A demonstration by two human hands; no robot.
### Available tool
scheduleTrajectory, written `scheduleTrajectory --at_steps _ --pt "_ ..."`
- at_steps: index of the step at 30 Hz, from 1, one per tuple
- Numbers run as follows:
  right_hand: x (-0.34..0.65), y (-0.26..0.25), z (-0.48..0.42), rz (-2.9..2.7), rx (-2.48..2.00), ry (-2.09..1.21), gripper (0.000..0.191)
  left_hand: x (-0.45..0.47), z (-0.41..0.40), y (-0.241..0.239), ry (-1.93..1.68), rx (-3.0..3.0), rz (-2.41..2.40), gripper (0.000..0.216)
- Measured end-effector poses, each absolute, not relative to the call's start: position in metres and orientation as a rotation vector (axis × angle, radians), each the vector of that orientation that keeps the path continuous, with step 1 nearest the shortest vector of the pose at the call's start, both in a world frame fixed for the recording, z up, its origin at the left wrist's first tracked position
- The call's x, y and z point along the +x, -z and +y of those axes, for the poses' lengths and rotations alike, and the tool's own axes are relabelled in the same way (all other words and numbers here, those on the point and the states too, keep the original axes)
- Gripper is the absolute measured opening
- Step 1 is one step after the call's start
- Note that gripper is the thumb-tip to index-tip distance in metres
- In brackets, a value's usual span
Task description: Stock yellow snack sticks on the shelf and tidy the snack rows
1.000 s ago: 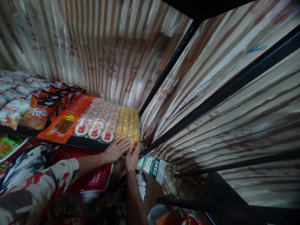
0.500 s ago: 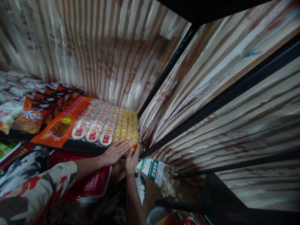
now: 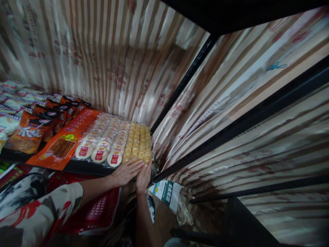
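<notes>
Rows of small yellow wrapped snacks point(image 3: 137, 140) stand at the right end of a black shelf point(image 3: 84, 167). My left hand point(image 3: 128, 173) lies with fingers stretched out against their front ends. Close beside it, my right hand point(image 3: 144, 176) presses on the front right corner of the same rows, its fingers extended and partly overlapped by the left fingertips. Neither hand grips anything. Just left of the yellow rows are clear-wrapped rows of round white crackers point(image 3: 114, 157) with red labels.
Further left lie a flat orange snack bag point(image 3: 58, 151), orange and black chip bags point(image 3: 28, 135) and pale bags point(image 3: 10, 121). Below the shelf is a red plastic basket point(image 3: 99, 207). A black frame post point(image 3: 185, 80) and striped sheeting point(image 3: 115, 51) enclose the corner. A green-white bag point(image 3: 167, 193) hangs low.
My right fingers have come closer to the left ones at the front of the yellow rows. The view has shifted slightly, so the shelf sits a little lower.
</notes>
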State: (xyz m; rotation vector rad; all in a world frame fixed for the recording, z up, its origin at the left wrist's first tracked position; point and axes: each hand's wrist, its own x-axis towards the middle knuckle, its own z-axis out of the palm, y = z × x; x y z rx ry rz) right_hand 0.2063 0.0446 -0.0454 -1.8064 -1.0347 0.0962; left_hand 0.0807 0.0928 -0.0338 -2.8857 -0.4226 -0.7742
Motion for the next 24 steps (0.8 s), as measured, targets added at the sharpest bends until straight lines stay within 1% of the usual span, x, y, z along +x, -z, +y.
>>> scheduleTrajectory --at_steps 3,7,10,14,18,24 --pt "0.208 0.038 0.045 -1.005 -1.813 -0.147 0.073 0.081 0.091 0.031 0.771 -2.874 -0.441 0.046" --pt "0.215 0.015 0.051 -0.895 -1.841 -0.186 0.073 0.078 0.089 0.025 0.773 -2.836 -0.418 0.042" --pt "0.22 0.003 0.059 -0.904 -1.84 -0.274 0.077 0.077 0.088 0.023 0.784 -2.802 -0.419 0.041" --pt "0.22 0.006 0.067 -0.911 -1.833 -0.387 0.082 0.077 0.089 0.023 0.767 -2.81 -0.423 0.042" --pt "0.218 0.012 0.066 -0.874 -1.824 -0.421 0.085 0.078 0.089 0.022 0.769 -2.825 -0.432 0.047" --pt "0.229 -0.002 0.072 -0.854 -1.809 -0.504 0.088 0.079 0.088 0.025 0.775 -2.78 -0.431 0.043"
